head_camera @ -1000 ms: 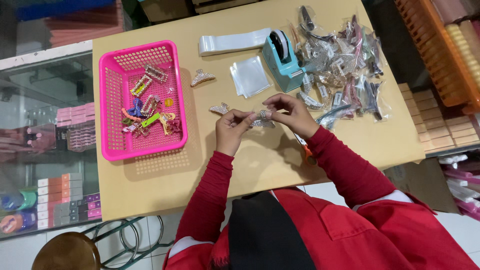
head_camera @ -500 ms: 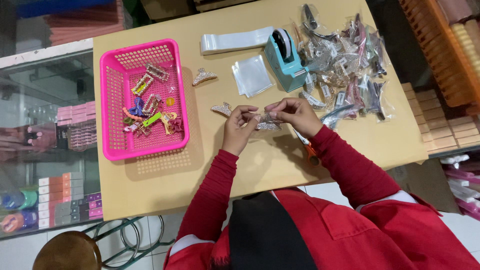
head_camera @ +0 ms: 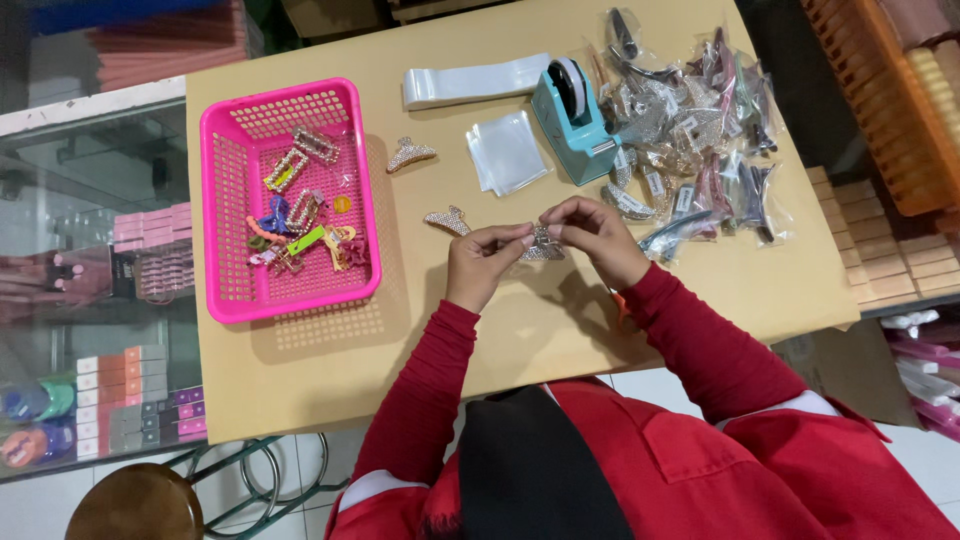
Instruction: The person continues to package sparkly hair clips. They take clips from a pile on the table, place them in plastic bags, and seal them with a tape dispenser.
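Note:
My left hand [head_camera: 485, 262] and my right hand [head_camera: 593, 236] meet over the middle of the tan table [head_camera: 520, 330]. Both pinch a small sparkly hair clip in a clear sleeve [head_camera: 543, 244] between their fingertips. A second silver clip [head_camera: 447, 219] lies on the table just left of my left hand. Another silver claw clip [head_camera: 410, 153] rests further back beside the pink basket [head_camera: 232, 210]. The red sleeves of both arms reach in from the bottom.
The pink basket holds several colourful clips [head_camera: 300, 225]. A teal tape dispenser [head_camera: 572, 120] stands behind a stack of clear sleeves [head_camera: 507, 152] and a white strip [head_camera: 475, 82]. A heap of bagged clips [head_camera: 690, 140] fills the back right. A round stool [head_camera: 135, 503] sits below left.
Both hands stay together over the same spot, turning the small clip and sleeve slightly. Nothing else on the table has moved.

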